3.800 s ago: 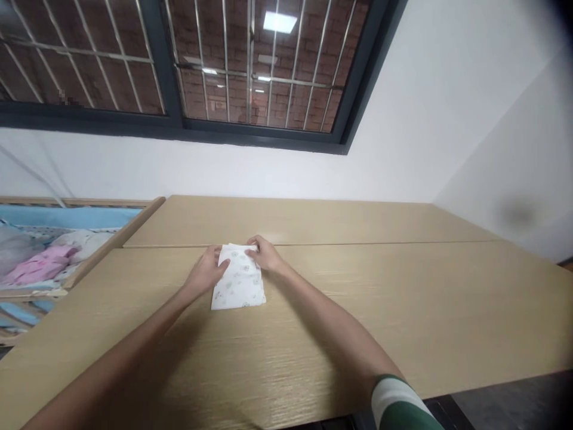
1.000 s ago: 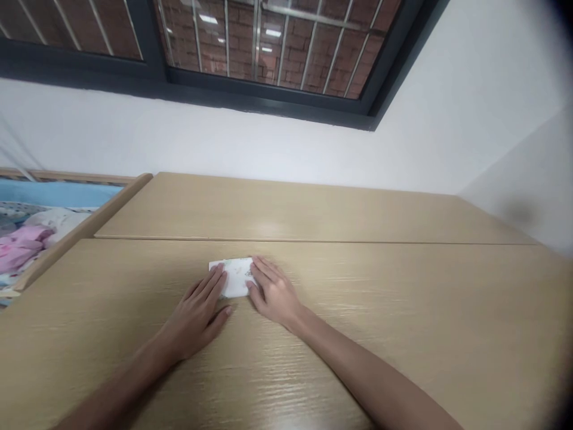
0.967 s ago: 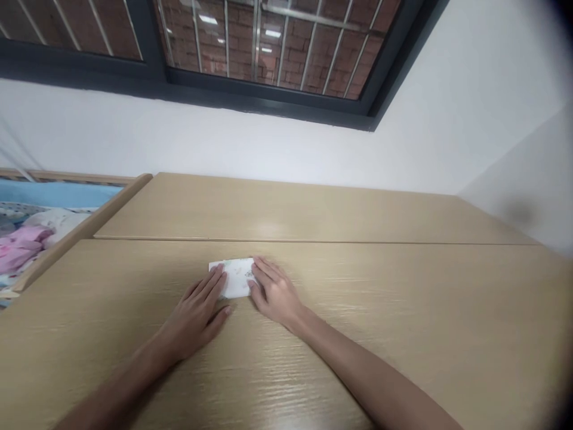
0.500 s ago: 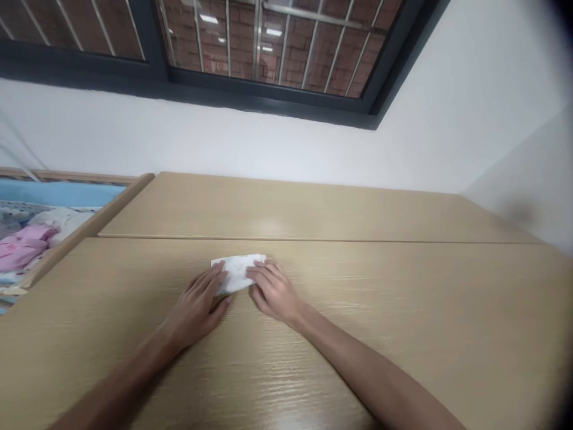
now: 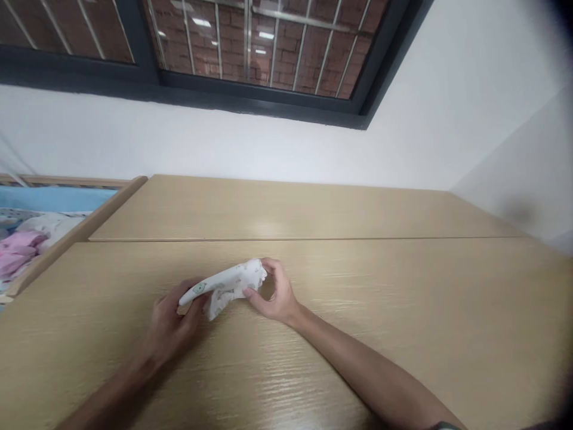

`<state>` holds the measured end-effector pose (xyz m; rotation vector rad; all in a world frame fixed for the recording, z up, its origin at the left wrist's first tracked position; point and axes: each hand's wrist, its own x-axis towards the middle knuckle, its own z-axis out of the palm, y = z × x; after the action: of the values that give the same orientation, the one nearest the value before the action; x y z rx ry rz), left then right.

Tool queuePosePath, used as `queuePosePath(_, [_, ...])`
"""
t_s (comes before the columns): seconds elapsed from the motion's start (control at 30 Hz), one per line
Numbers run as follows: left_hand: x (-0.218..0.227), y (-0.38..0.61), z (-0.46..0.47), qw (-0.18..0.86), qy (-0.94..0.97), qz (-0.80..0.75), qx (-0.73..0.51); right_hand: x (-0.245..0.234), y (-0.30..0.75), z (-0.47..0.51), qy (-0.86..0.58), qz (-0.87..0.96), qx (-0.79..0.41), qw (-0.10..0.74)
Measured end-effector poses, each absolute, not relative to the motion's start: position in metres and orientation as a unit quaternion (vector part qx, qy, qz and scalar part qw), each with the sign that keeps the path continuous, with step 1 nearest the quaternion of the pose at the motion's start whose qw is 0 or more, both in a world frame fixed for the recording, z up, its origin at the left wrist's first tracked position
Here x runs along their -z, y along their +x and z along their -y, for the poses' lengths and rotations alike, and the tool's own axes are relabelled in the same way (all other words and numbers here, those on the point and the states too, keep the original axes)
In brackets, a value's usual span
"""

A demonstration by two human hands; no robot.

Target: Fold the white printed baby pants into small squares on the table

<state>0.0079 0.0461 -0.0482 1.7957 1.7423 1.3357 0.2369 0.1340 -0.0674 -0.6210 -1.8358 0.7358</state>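
A folded white diaper (image 5: 233, 279) with a small green printed figure and a ruffled right end is raised at a slant over the wooden surface (image 5: 358, 334). Its left end is between the thumb and fingers of my left hand (image 5: 172, 313), some of which are hidden behind it. At the ruffled end, my right hand (image 5: 277, 292) curls round with thumb in front and fingers at the back, closed on the edge. A looser flap of the diaper hangs down between the two hands.
To the left, a wooden-railed bed (image 5: 80, 230) holds pink cloth (image 5: 20, 248), white cloth and a blue lining. Behind the surface rises a white wall (image 5: 268, 149) with a dark-framed, barred window (image 5: 268, 98). A seam runs across the surface.
The diaper lay flat under both hands and is now lifted and tilted. My left hand has shifted left and gripped its end; my right hand has turned to grip the other. The view has shifted slightly.
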Motion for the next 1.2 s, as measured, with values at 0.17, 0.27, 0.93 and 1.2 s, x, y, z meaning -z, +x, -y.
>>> queuePosePath(0.17, [0.036,0.028,-0.045,0.388,0.515,-0.628,-0.436,0.072,0.23,-0.141,-0.348,0.619,-0.475,0.519])
queuePosePath(0.27, [0.044,0.034,-0.042,0.4,0.531,-0.629,-0.403,0.073,0.229,-0.15,-0.375,0.578,-0.5,0.524])
queuePosePath(0.93, [0.064,0.058,-0.008,-0.019,0.848,-0.462,-0.259,0.046,0.242,-0.135,-0.07,0.965,-0.117,0.224])
queuePosePath(1.2, [0.073,0.059,-0.007,-0.045,0.855,-0.474,-0.203,0.048,0.237,-0.161,-0.154,0.967,-0.125,0.161])
